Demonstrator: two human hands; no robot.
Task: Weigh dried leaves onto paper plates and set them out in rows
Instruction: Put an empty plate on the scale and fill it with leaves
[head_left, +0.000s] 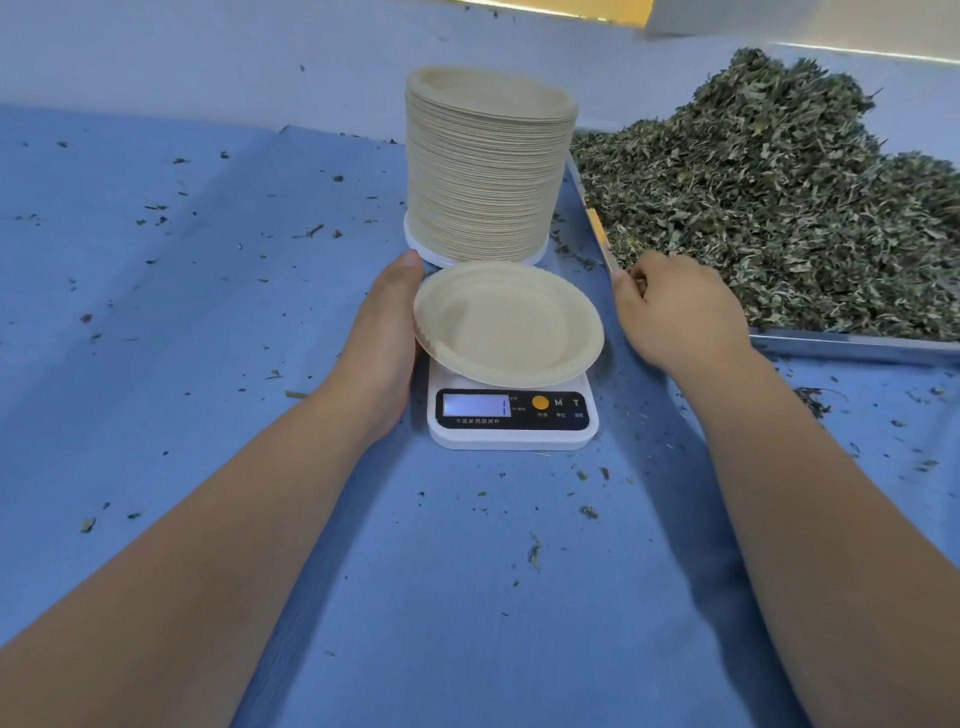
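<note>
An empty beige paper plate (506, 325) sits slightly tilted over the white kitchen scale (511, 418). My left hand (382, 332) grips the plate's left rim. My right hand (675, 312) is curled shut at the near-left corner of the metal tray (852, 345), and a few dried leaves seem pinched in its fingers. The tray carries a big heap of dried green leaves (779, 197). A tall stack of paper plates (488, 166) stands just behind the scale.
A blue cloth (208, 312) covers the table, strewn with leaf crumbs. A wooden stick (602, 239) lies along the tray's left edge. A pale wall runs along the back.
</note>
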